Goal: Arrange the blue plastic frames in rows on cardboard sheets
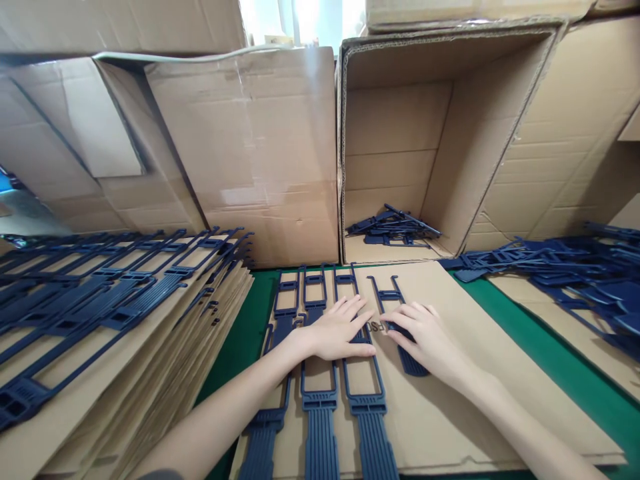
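Note:
Several dark blue plastic frame parts (320, 398) lie in long columns on a flat cardboard sheet (465, 400). My left hand (339, 330) rests palm down across the third column, fingers spread, with nothing gripped. To its right, my right hand (423, 337) has its fingers curled around the middle of a single blue plastic frame part (390, 294). That part has two hooked prongs at its far end and a ribbed near end. It lies on or just above the cardboard; the stretch under my fingers is hidden.
Layered cardboard sheets (220, 320) bearing more blue parts stand at the left. An open cardboard box (400, 133) behind holds a small heap of parts (395, 227). A larger pile (575, 280) lies at the right. Green table surface (480, 293) shows between the sheets.

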